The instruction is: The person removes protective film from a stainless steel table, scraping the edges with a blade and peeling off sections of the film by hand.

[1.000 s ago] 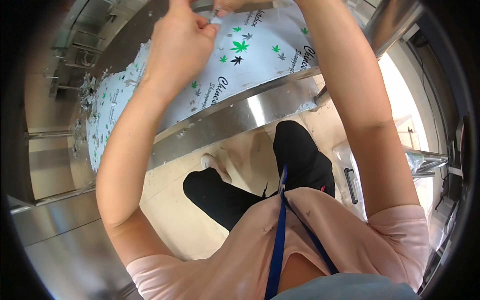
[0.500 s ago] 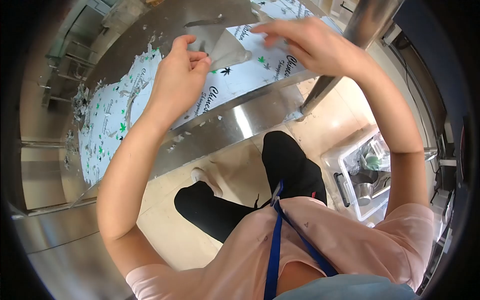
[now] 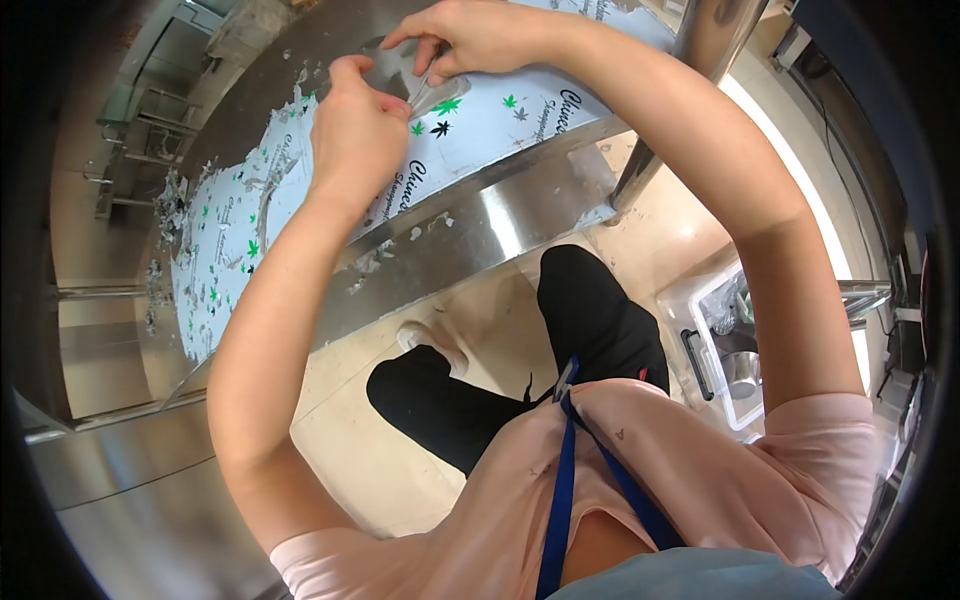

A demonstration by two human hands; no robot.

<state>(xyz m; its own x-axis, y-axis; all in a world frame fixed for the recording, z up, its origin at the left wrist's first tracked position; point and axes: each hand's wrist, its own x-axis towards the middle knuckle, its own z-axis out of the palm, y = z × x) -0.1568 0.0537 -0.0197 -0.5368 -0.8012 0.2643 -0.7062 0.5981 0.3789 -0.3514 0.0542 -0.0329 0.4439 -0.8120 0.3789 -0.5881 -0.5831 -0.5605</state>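
The left hand's and right hand's fingers pinch a translucent film piece above white, leaf-printed film partly covering a steel tabletop. Torn scraps cluster leftward; a clear plastic bin sits low at right.

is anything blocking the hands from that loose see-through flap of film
Nothing visible stands in the way. The left hand and right hand both have fingertips at the translucent flap, above the printed film, with no other object between. Exactly how the fingertips meet it is too small to tell.
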